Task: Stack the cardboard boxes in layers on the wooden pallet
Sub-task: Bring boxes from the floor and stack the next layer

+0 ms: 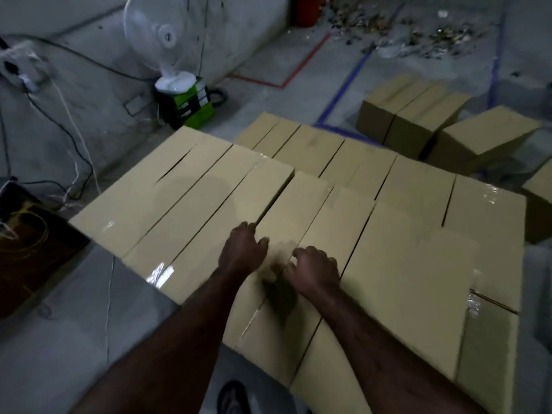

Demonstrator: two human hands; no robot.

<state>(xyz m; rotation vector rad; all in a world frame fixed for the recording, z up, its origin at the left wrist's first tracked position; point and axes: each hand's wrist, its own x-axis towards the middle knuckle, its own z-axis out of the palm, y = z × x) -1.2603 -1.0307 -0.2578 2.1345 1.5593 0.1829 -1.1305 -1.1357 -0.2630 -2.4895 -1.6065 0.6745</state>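
Resting on the cardboard boxes [268, 204], both hands [243, 249] seem curled.

Two hands [245, 249]; one fan [161, 34]; boxes [185, 186] uncountable.

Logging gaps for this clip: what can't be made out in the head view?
- Wooden pallet: hidden under the tan cardboard boxes.
- Left hand and right hand: motion-blurred, so their grip on the boxes is unclear.
- Dark sandal: cut off by the bottom edge.
- Floor debris: too small and too dim.
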